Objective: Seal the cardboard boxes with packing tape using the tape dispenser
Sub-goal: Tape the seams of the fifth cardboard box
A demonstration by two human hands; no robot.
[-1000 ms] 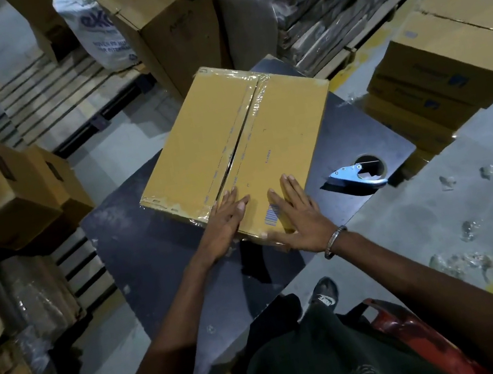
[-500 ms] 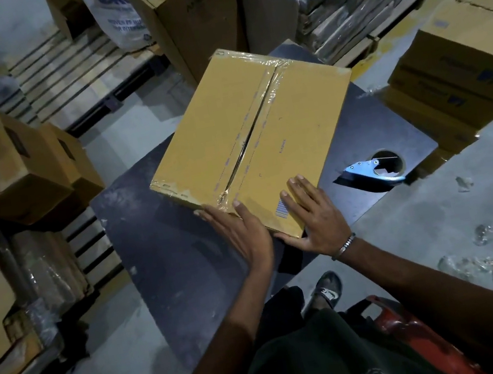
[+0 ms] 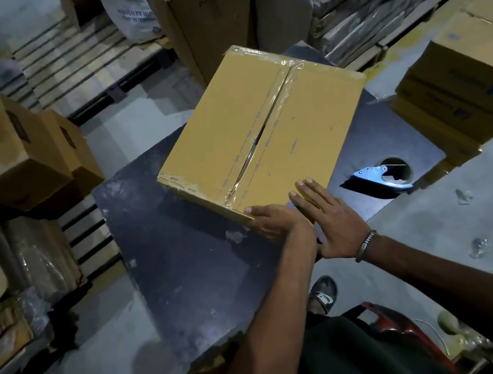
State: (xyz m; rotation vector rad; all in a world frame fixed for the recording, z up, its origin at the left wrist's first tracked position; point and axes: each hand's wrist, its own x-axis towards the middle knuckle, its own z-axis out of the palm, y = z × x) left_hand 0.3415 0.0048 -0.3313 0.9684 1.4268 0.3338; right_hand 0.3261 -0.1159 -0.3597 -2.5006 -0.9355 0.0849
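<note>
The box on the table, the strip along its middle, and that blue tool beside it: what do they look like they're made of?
The box looks like matte brown cardboard, with two folded flaps meeting at a seam. The strip appears to be clear plastic tape: glossy, wrinkled, catching light. The tape dispenser has a smooth, shiny blue body, either painted metal or plastic; which is unclear.

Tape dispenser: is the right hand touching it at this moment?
Apart. The head view shows the tape dispenser lying alone on the dark table, bare tabletop between it and the right hand, which rests on the cardboard box.
</note>
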